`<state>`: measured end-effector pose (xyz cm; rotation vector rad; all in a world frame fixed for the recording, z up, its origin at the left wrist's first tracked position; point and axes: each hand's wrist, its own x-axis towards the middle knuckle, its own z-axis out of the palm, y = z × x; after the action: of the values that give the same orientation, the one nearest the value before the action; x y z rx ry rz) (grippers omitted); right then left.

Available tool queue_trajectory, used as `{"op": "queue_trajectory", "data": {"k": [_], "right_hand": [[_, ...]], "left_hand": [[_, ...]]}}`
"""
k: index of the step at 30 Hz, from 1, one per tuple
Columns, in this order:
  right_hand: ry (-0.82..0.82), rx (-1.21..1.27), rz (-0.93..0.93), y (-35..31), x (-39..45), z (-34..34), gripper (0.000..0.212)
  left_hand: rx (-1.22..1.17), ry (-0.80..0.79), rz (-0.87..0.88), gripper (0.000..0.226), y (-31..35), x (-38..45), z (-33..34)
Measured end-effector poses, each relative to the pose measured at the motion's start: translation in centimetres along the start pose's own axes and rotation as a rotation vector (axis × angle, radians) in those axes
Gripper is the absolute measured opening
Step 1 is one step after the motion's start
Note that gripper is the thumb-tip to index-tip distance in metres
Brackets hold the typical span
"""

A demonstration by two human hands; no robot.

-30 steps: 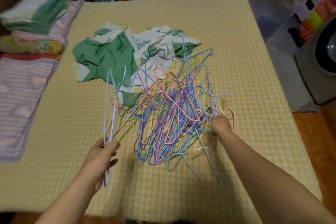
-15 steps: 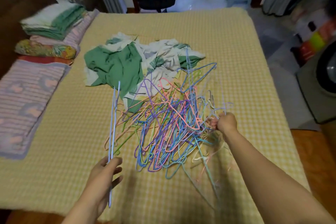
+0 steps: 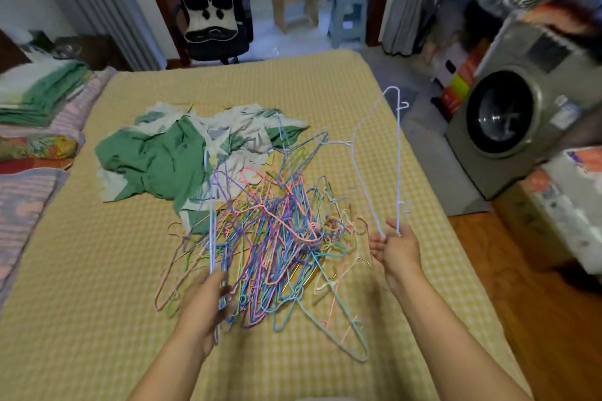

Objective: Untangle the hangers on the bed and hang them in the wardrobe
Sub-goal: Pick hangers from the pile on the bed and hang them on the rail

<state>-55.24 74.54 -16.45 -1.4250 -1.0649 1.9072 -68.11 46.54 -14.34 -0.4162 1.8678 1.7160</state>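
Observation:
A tangled heap of thin coloured wire hangers (image 3: 277,238) lies on the yellow checked bed (image 3: 97,303). My left hand (image 3: 203,306) is closed on a pale blue hanger (image 3: 211,221) that stands upright, seen edge-on, at the heap's left side. My right hand (image 3: 395,247) pinches one corner of a pale lilac hanger (image 3: 374,153), which is lifted free above the heap's right side with its hook pointing left. No wardrobe is in view.
A crumpled green and white cloth (image 3: 169,156) lies behind the heap. Folded bedding (image 3: 39,127) is stacked along the bed's left edge. A washing machine (image 3: 514,114) stands to the right on the floor. A black chair (image 3: 211,10) is beyond the bed.
My right hand has pulled a lilac hanger up out of the heap and holds it raised. My left hand has moved right with the blue hanger, closer to the heap.

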Motion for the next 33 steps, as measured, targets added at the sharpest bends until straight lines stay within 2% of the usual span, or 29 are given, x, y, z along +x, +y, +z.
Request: {"op": "queue_trajectory", "data": {"k": [5,8,11,14,17,20,22,24,26,29,31,33], "right_hand": [[-0.326,0.539,0.441,4.9,-8.3,1.7,0.049],[-0.45,0.555,0.6,8.5,-13.5,3.4,0.067],[-0.49,0.452,0.619,10.7,-18.2,4.8,0.063],[-0.485,0.35,0.574,11.9,-21.2,5.9,0.05],[-0.409,0.267,0.502,13.2,-23.6,7.7,0.044],[-0.383,-0.038,0.374,15.3,-26.0,9.5,0.022],[-0.273,-0.207,0.28,17.4,-28.0,11.2,0.018],[-0.145,-0.137,0.202,19.3,-30.3,12.4,0.015],[-0.15,0.018,0.165,21.4,-33.6,13.2,0.012],[-0.189,0.112,0.164,25.0,-38.9,12.9,0.031],[-0.094,0.254,0.105,26.4,-41.4,11.3,0.049],[0.072,0.343,0.061,27.2,-43.9,8.7,0.056]], "left_hand": [[-0.077,-0.202,-0.028,0.029,0.0,-1.4,2.0],[-0.061,-0.323,-0.03,0.026,0.6,-2.4,1.6],[-0.029,-0.395,-0.036,0.025,1.2,-3.1,0.6],[0.009,-0.491,-0.018,0.028,1.3,-3.4,-0.9],[0.099,-0.597,0.006,0.023,1.1,-3.0,-3.6],[0.202,-0.669,0.014,0.021,1.2,-1.9,-6.3],[0.3,-0.757,0.027,0.02,0.9,-0.3,-8.9],[0.407,-0.858,0.028,0.019,0.3,0.4,-11.0],[0.495,-0.934,-0.008,0.022,-0.9,-0.3,-13.2],[0.572,-1.031,-0.091,0.028,-3.7,-3.2,-16.6],[0.659,-1.149,-0.136,0.024,-5.5,-5.8,-17.7],[0.739,-1.276,-0.12,0.019,-7.3,-9.1,-17.4]]}}
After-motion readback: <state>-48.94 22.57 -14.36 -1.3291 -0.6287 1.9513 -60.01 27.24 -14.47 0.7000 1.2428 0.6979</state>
